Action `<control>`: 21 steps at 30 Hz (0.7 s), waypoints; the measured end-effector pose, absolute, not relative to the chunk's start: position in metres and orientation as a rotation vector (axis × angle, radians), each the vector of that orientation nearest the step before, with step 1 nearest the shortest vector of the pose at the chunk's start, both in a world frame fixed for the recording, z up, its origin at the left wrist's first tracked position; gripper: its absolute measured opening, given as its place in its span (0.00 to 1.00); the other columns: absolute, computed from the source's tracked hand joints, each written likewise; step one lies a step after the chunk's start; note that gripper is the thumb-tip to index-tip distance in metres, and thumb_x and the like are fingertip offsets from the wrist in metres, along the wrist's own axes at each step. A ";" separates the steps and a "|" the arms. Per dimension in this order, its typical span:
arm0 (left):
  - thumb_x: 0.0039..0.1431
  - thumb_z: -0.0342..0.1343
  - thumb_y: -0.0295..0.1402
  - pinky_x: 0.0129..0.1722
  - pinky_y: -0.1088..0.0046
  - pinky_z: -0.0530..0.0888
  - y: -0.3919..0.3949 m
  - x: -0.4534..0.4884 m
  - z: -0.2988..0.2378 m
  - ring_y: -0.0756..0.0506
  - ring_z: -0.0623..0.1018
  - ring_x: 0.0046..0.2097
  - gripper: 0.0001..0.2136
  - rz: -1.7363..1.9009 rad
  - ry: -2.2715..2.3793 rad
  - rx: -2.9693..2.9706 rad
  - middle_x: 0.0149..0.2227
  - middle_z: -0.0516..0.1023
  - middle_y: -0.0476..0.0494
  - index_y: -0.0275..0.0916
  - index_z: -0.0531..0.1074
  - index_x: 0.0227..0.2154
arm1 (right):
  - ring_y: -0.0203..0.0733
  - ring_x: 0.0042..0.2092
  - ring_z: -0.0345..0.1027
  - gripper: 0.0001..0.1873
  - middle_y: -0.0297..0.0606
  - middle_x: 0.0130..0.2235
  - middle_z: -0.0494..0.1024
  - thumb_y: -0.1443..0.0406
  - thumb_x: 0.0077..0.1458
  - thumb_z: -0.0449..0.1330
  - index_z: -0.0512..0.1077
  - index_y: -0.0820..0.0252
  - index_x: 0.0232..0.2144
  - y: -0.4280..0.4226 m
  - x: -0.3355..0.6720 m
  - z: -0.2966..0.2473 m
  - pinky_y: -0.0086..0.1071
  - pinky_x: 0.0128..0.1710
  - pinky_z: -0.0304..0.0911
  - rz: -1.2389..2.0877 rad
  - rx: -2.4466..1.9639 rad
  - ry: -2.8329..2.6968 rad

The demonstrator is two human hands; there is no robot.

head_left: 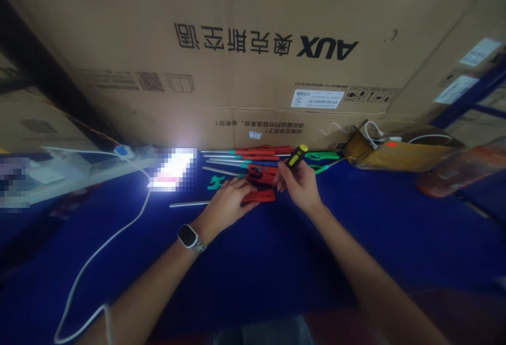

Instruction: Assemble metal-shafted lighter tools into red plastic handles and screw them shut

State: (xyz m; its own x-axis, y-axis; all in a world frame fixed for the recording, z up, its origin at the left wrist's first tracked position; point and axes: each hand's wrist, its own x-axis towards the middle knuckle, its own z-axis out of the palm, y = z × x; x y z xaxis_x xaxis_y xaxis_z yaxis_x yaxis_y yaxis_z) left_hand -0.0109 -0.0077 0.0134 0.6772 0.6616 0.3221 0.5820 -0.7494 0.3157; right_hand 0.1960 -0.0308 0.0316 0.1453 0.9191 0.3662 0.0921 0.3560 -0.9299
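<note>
On a blue table cover (276,260) lie several long tools with red and green handles (256,157) in a row near a big cardboard box. My left hand (227,202), with a watch on the wrist, rests fingers flat on a red-handled tool (263,195) whose metal shaft (187,204) points left. My right hand (298,181) is closed around a black and yellow screwdriver handle (296,156), held tilted above the row of tools.
A large AUX cardboard box (245,55) stands behind the table. A white cable (118,234) runs from a power strip (124,151) at left, beside a bright lit screen (174,170). A brown paper bag (399,154) with white cables lies at right.
</note>
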 end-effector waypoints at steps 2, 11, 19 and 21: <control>0.62 0.61 0.36 0.49 0.57 0.73 -0.007 -0.011 0.013 0.39 0.77 0.48 0.09 0.626 1.011 2.705 0.44 0.79 0.43 0.40 0.75 0.43 | 0.32 0.19 0.67 0.18 0.31 0.23 0.76 0.50 0.58 0.63 0.67 0.58 0.35 -0.031 0.201 0.030 0.25 0.19 0.65 0.744 -1.053 -1.290; 0.62 0.61 0.35 0.47 0.59 0.73 -0.007 -0.011 0.014 0.39 0.77 0.47 0.08 0.630 1.017 2.725 0.43 0.79 0.44 0.40 0.75 0.42 | 0.32 0.19 0.67 0.19 0.32 0.24 0.76 0.49 0.58 0.62 0.66 0.58 0.33 -0.034 0.202 0.028 0.25 0.19 0.64 0.739 -1.070 -1.322; 0.62 0.61 0.36 0.49 0.57 0.72 -0.008 -0.011 0.013 0.39 0.76 0.49 0.10 0.649 1.030 2.719 0.46 0.79 0.43 0.40 0.75 0.44 | 0.32 0.19 0.67 0.20 0.31 0.23 0.77 0.49 0.57 0.63 0.66 0.58 0.32 -0.035 0.201 0.030 0.25 0.18 0.65 0.764 -1.072 -1.290; 0.63 0.60 0.36 0.51 0.56 0.72 -0.012 -0.008 0.016 0.39 0.76 0.50 0.10 0.724 1.024 2.703 0.47 0.78 0.42 0.40 0.75 0.45 | 0.32 0.19 0.67 0.20 0.31 0.23 0.77 0.49 0.57 0.63 0.66 0.57 0.32 -0.037 0.200 0.033 0.25 0.18 0.65 0.766 -1.057 -1.263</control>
State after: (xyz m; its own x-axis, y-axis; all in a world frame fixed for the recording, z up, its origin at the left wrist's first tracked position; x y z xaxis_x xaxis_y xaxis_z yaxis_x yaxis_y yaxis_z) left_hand -0.0080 -0.0120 0.0165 0.6479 0.6586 0.3827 0.5801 -0.7522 0.3125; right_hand 0.2000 -0.0374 0.0329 0.1779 0.9122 0.3690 0.0937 0.3576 -0.9292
